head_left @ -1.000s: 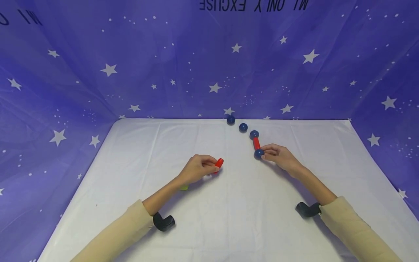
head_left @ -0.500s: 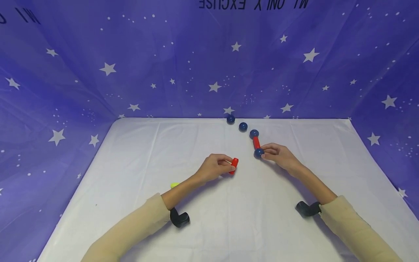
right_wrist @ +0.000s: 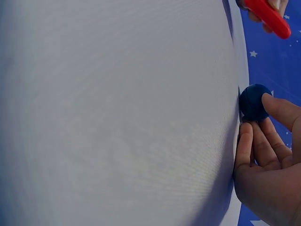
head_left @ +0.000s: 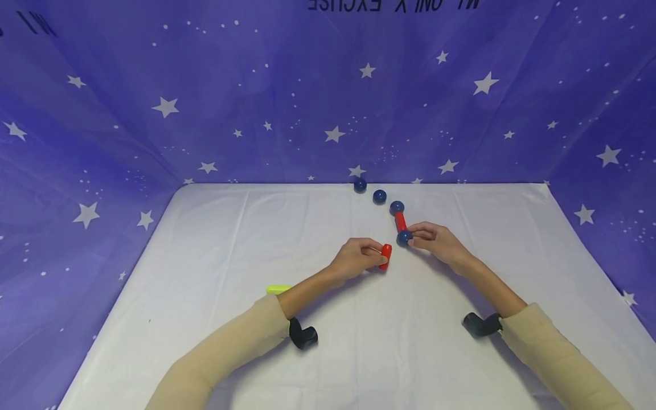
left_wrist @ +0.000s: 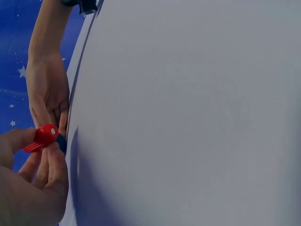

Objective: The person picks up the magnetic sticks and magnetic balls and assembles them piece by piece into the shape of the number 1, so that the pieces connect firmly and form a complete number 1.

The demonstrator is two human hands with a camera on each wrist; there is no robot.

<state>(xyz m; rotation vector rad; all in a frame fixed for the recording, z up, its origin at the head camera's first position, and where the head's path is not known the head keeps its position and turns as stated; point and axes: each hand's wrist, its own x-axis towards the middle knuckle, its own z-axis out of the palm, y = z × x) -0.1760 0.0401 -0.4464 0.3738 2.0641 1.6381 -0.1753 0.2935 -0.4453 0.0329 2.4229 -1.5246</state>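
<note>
My left hand (head_left: 357,259) pinches a short red magnetic rod (head_left: 386,257) between thumb and fingers, just left of the blue balls. In the left wrist view, a pale round spot shows on the end of that red rod (left_wrist: 46,135). My right hand (head_left: 439,246) pinches the near blue ball (head_left: 404,238), seen in the right wrist view as a dark blue ball (right_wrist: 255,102) under the thumb. From this ball a second red rod (head_left: 400,222) runs back to another blue ball (head_left: 397,207). A gap separates the held rod from the held ball.
Two loose blue balls, a nearer one (head_left: 379,196) and a farther one (head_left: 360,185), lie near the back edge of the white-covered table (head_left: 215,256). A yellow-green rod (head_left: 278,289) lies partly behind my left forearm. A purple star-patterned curtain (head_left: 287,91) surrounds the table.
My left hand has moved right with its red rod, closer to the held blue ball. More of the yellow-green rod now shows. My right hand has stayed on the ball.
</note>
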